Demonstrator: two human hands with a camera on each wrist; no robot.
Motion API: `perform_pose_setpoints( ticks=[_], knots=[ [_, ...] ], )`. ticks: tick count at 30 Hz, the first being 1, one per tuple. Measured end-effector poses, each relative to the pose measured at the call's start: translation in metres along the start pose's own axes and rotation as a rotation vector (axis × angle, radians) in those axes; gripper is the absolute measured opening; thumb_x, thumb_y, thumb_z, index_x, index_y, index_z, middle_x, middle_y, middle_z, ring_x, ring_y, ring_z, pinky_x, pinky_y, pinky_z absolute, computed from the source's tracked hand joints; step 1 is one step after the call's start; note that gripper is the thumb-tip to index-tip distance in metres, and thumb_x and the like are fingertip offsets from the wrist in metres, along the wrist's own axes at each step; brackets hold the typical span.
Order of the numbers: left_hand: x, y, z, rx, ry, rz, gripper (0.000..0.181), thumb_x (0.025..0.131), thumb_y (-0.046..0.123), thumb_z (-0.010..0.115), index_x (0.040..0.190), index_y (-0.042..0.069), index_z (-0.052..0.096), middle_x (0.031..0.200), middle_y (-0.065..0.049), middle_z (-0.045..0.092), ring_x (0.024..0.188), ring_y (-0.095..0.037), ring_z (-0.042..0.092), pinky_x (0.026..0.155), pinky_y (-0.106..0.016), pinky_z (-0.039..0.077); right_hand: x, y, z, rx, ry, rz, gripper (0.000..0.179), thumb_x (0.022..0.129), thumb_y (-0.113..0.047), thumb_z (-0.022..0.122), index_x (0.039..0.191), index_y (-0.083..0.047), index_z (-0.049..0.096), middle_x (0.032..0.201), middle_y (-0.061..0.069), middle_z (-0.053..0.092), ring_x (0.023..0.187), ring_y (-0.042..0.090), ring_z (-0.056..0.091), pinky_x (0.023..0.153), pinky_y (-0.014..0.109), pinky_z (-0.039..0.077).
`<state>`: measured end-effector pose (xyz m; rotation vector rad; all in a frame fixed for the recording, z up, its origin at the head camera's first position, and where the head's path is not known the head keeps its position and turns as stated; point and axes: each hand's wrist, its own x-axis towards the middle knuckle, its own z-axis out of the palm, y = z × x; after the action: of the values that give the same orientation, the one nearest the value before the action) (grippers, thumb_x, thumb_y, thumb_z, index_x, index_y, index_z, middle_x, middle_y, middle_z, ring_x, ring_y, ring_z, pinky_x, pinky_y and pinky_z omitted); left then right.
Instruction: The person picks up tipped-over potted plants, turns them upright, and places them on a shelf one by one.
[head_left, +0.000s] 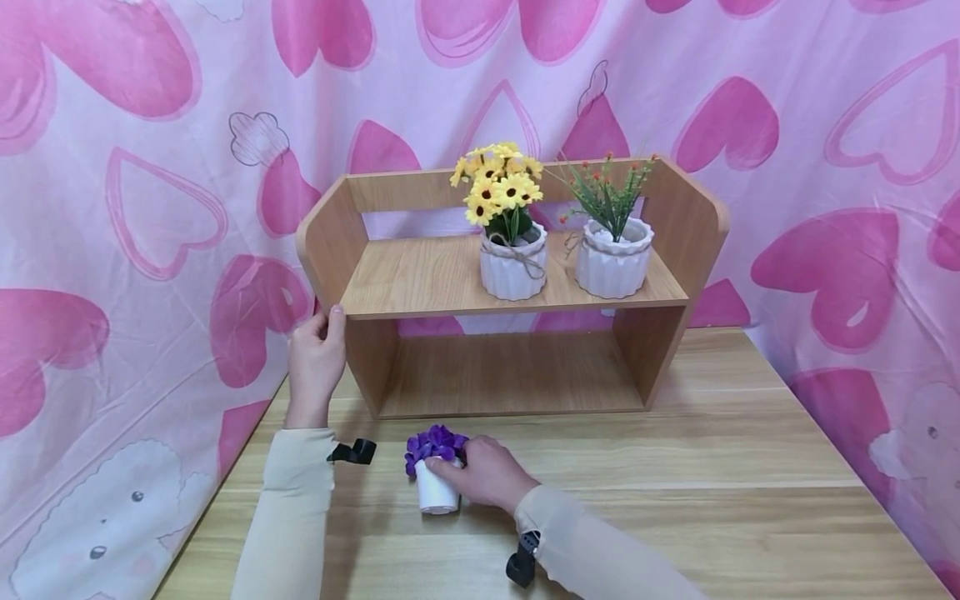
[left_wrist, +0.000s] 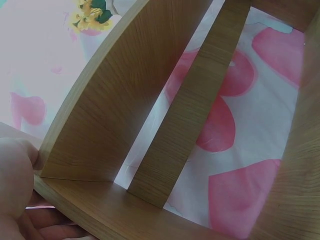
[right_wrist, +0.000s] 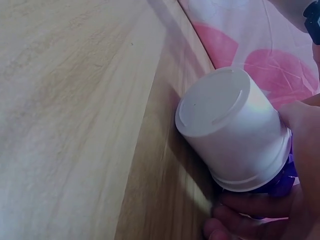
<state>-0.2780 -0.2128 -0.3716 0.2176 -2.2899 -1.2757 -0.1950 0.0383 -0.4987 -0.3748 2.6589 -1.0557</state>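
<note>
My right hand (head_left: 491, 473) grips a small white flowerpot (head_left: 437, 490) with purple flowers (head_left: 433, 444), thumb along its side, low over the front of the table. In the right wrist view the pot's round base (right_wrist: 212, 102) faces the camera, and the pot leans, its flowers mostly hidden behind the fingers. At the left side of a two-tier wooden shelf (head_left: 420, 271), my left hand (head_left: 315, 362) holds the edge where the middle board meets the side panel, thumb at the front and fingers wrapped beneath.
On the shelf's middle board stand a ribbed white pot (head_left: 513, 271) of yellow flowers and another white pot (head_left: 613, 265) with green stems and small red blooms. Pink heart-patterned cloth (head_left: 810, 250) hangs behind the wooden table (head_left: 750, 467) and along its sides.
</note>
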Motion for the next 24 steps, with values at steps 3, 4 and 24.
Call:
perform_pose_setpoints(
  ticks=[3, 4, 24],
  knots=[
    [-0.0001, 0.0007, -0.0006, -0.011, -0.006, -0.007, 0.059, 0.111, 0.050, 0.048, 0.134, 0.003, 0.075, 0.132, -0.024, 0.075, 0.112, -0.037, 0.068, 0.089, -0.047, 0.055, 0.0015, -0.0034, -0.0003, 0.002, -0.013, 0.015, 0.070, 0.097, -0.072, 0.063, 0.099, -0.004, 0.074, 0.091, 0.006, 0.069, 0.081, 0.019, 0.061, 0.073, 0.037, 0.054],
    [0.0001, 0.0007, -0.0007, -0.008, -0.004, -0.006, 0.059, 0.111, 0.050, 0.049, 0.134, 0.003, 0.075, 0.131, -0.024, 0.075, 0.112, -0.037, 0.069, 0.088, -0.046, 0.055, 0.0018, -0.0044, -0.0003, 0.006, -0.018, 0.022, 0.073, 0.097, -0.072, 0.063, 0.105, -0.001, 0.075, 0.095, 0.008, 0.071, 0.084, 0.020, 0.063, 0.077, 0.040, 0.056],
    [-0.0006, -0.0009, -0.0004, -0.006, 0.005, 0.002, 0.058, 0.111, 0.050, 0.049, 0.133, 0.003, 0.075, 0.128, -0.025, 0.076, 0.109, -0.036, 0.068, 0.084, -0.041, 0.052, 0.0026, -0.0059, 0.0026, 0.062, -0.046, 0.070, 0.074, 0.096, -0.070, 0.066, 0.119, 0.001, 0.074, 0.099, 0.009, 0.074, 0.086, 0.021, 0.063, 0.073, 0.039, 0.053]
  ],
)
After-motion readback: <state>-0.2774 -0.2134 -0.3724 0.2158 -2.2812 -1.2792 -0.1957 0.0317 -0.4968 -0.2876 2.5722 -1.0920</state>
